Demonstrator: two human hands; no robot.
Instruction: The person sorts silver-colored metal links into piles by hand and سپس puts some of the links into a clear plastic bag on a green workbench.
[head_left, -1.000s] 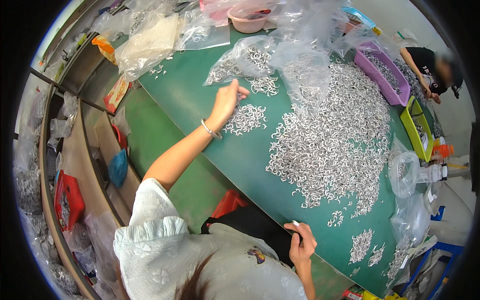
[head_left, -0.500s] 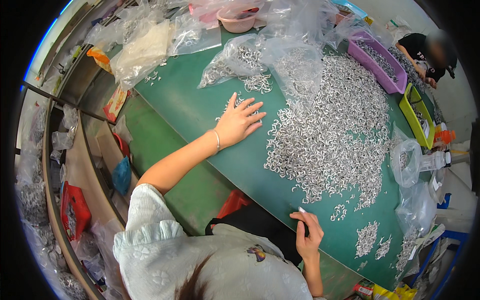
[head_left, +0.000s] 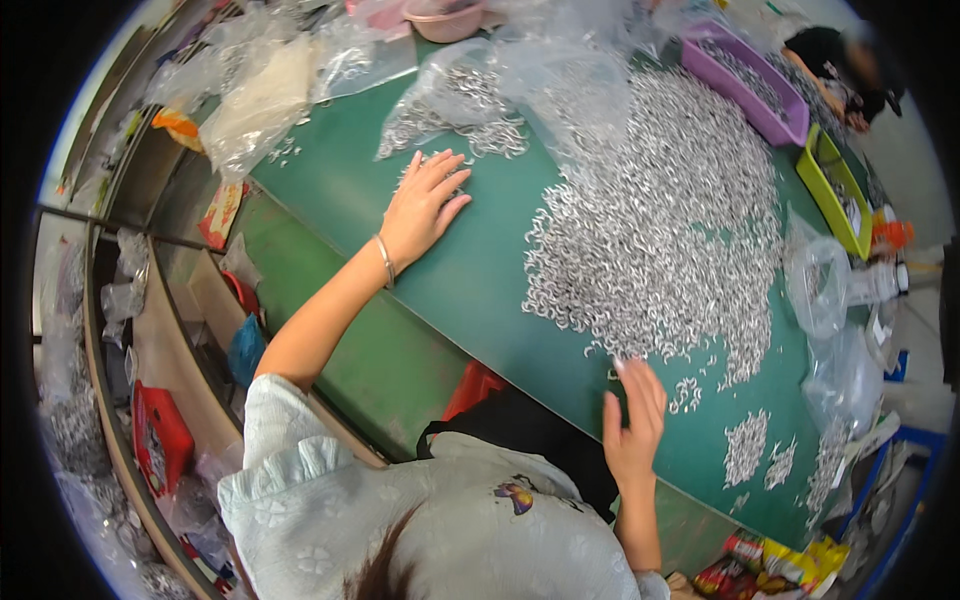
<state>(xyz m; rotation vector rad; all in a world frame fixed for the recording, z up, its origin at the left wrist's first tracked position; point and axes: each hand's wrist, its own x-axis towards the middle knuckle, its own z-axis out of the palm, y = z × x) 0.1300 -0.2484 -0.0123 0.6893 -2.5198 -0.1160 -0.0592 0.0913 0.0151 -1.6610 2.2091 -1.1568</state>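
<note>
A wide heap of small silver C-shaped metal pieces lies spread over the green tabletop. To its left, my left hand rests palm down near the table's edge, fingers spread. A few metal pieces show around its fingertips; what lies beneath the palm is hidden. My right hand is at the near edge of the heap, its fingers stretched forward and thumb apart. The fingertips touch or hover just over the nearest pieces. A small cluster of pieces lies just right of that hand.
Clear plastic bags of pieces lie beyond my left hand. A purple basket and a green basket stand at the far right, near another person. Small piles sit at the near right. Shelves run along the left.
My left hand has moved left, away from the heap. My right hand has reached forward to the heap's near edge, its fingers straighter than before. The view has shifted slightly.
</note>
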